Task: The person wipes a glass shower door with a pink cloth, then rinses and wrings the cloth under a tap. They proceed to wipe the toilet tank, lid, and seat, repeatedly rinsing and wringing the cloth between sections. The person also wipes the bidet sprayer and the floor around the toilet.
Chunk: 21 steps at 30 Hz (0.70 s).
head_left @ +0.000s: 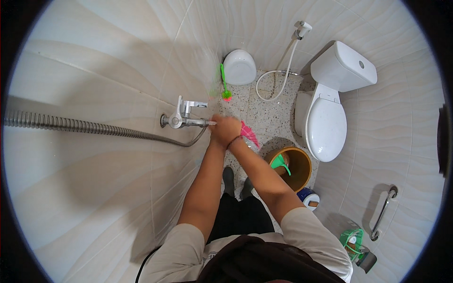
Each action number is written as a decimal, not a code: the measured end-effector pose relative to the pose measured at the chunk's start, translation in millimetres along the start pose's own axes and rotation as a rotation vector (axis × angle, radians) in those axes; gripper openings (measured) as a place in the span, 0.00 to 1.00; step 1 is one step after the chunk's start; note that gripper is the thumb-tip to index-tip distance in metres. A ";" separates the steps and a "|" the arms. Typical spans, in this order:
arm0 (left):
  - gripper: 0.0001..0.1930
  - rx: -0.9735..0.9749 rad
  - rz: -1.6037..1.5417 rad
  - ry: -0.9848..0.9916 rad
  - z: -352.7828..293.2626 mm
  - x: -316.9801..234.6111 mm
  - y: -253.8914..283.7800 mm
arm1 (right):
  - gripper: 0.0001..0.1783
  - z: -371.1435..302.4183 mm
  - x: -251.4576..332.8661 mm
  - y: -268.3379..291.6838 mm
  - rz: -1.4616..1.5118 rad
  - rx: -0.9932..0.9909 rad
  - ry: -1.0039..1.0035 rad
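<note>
My left hand (215, 135) and my right hand (229, 128) are close together at the spout of a chrome wall tap (191, 122). What looks like water comes from the spout onto them. The right hand covers much of the left, and both are slightly blurred, so their fingers cannot be made out. Just beyond the right wrist, which has a thin dark band, a bright pink fan-shaped thing (250, 135) shows. Its kind is unclear, as is whether it lies on the floor or touches a hand.
A brown bucket (302, 166) with a green dipper (280, 163) stands right of my feet, beside a white-and-blue tub (310, 200). Farther off are a white toilet (327, 127), a white basin (239, 67) and a green brush (224, 81). A metal hose (89, 128) runs along the left wall.
</note>
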<state>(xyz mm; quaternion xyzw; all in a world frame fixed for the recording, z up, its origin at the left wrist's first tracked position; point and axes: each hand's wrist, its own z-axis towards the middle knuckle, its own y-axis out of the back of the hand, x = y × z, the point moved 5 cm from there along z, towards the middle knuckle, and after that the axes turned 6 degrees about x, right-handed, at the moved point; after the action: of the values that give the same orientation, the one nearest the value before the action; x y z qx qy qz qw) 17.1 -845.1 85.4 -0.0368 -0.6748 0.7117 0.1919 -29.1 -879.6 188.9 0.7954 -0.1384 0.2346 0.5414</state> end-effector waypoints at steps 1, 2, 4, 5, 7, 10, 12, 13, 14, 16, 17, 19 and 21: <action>0.15 -0.245 0.098 0.107 12.3 27.8 -6.4 | 0.12 7.0 -22.2 4.8 -0.035 -0.019 -0.032; 0.15 -0.501 0.312 0.171 14.7 35.3 -7.7 | 0.10 18.8 -41.0 17.6 -0.023 -0.079 -0.237; 0.17 -0.786 0.534 0.197 5.9 6.9 -1.0 | 0.10 18.7 -17.0 8.5 -0.097 -0.078 -0.116; 0.17 -0.785 0.509 0.181 1.3 -1.0 -2.6 | 0.10 16.3 -5.0 3.3 -0.136 -0.079 -0.057; 0.17 -0.758 0.454 0.149 6.0 -10.9 -12.5 | 0.11 -1.5 24.8 -0.3 -0.030 -0.086 0.096; 0.17 -0.731 0.357 0.117 7.1 -10.9 -24.9 | 0.15 10.0 16.8 6.6 -0.145 -0.003 -0.014; 0.16 -0.630 0.381 0.073 14.9 5.0 -41.2 | 0.16 32.2 -31.6 13.1 0.067 0.023 -0.144; 0.14 -0.655 0.340 -0.002 17.5 6.4 -49.5 | 0.17 39.1 -54.2 14.5 0.179 0.033 -0.203; 0.12 -0.682 0.298 -0.080 17.9 5.8 -56.0 | 0.16 41.3 -75.2 3.8 0.502 0.231 -0.229; 0.08 -0.532 0.220 -0.121 13.4 -12.5 -42.9 | 0.14 35.2 -86.7 -8.1 1.038 0.501 -0.217; 0.06 -0.344 0.208 -0.093 5.4 -50.7 -21.1 | 0.14 34.4 -66.1 -7.8 1.254 0.593 -0.174; 0.04 -0.311 0.232 -0.049 2.1 -54.9 -8.5 | 0.15 20.4 -58.2 11.3 1.448 0.443 -0.076; 0.04 -0.607 0.357 -0.053 -10.8 -46.4 13.1 | 0.14 26.1 -67.7 7.4 1.298 0.299 0.007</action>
<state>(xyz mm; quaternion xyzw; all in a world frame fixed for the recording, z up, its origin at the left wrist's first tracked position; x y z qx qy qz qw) 60.5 -850.1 62.1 -0.1910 -0.8432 0.5017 0.0273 -84.5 -908.8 151.5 0.6164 -0.5534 0.5323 0.1746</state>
